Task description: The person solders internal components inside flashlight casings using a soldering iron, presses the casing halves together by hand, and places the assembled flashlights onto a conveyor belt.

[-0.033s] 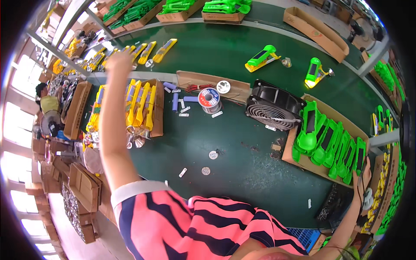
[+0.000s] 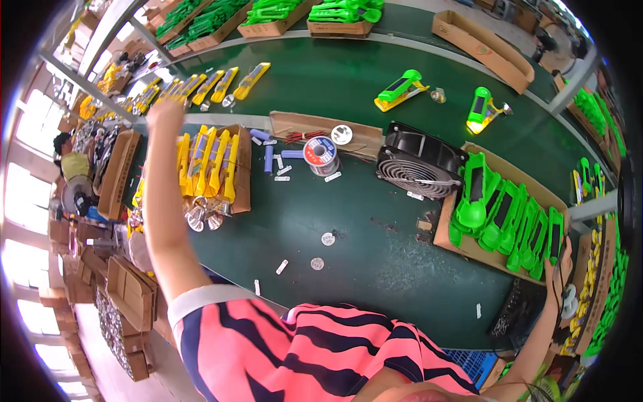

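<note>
My left arm reaches forward on the left, and my left hand (image 2: 165,115) is above the edge between the bench and the green belt. It is close to a row of yellow lamp pieces (image 2: 221,86); its fingers are hidden behind the back of the hand. Below it stands a carton of yellow lamp pieces (image 2: 213,161) with silvery reflectors (image 2: 198,216). At the far right, my right hand (image 2: 561,264) is closed at the lower end of a green lamp housing (image 2: 555,234) with a dark panel. That housing is at the end of a carton (image 2: 447,231) full of green housings (image 2: 506,211).
A black fan (image 2: 422,161) stands mid-bench, beside a solder spool (image 2: 321,155) and blue cylindrical cells (image 2: 268,159). Two green-and-yellow lamps (image 2: 402,90) lie on the far belt (image 2: 321,67). Small white parts (image 2: 282,266) are scattered about. A person (image 2: 77,161) sits at far left.
My left hand has moved leftward and nearer, away from the yellow pieces on the belt. The right hand stays by the carton's end, its green housing shifted slightly.
</note>
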A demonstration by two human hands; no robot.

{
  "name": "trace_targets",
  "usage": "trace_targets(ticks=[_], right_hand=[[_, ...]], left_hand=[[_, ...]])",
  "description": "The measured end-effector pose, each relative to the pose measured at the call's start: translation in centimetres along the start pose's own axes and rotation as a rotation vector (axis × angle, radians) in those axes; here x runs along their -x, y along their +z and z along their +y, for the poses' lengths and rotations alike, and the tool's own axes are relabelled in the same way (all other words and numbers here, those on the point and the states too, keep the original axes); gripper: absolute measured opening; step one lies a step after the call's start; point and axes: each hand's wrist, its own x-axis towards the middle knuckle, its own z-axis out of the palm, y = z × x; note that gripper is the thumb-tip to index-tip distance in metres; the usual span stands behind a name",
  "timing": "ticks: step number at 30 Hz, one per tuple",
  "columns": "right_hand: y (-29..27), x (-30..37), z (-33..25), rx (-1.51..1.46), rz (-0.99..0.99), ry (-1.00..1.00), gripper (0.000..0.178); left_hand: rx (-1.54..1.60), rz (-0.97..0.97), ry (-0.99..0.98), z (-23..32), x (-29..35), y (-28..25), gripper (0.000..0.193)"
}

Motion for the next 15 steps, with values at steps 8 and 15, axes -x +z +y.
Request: trace_targets(ticks=[8, 15], right_hand=[[2.7, 0.6, 3.6, -0.406, 0.111, 0.023, 0.056], [1.4, 1.3, 2.3, 0.053, 0.394, 0.119, 0.04]], left_hand=[[0.342, 0.173, 0.159, -4.3, 3.9, 11.4, 0.04], [0.404, 0.14, 0.066, -1.9, 5.3, 1.9, 0.075]])
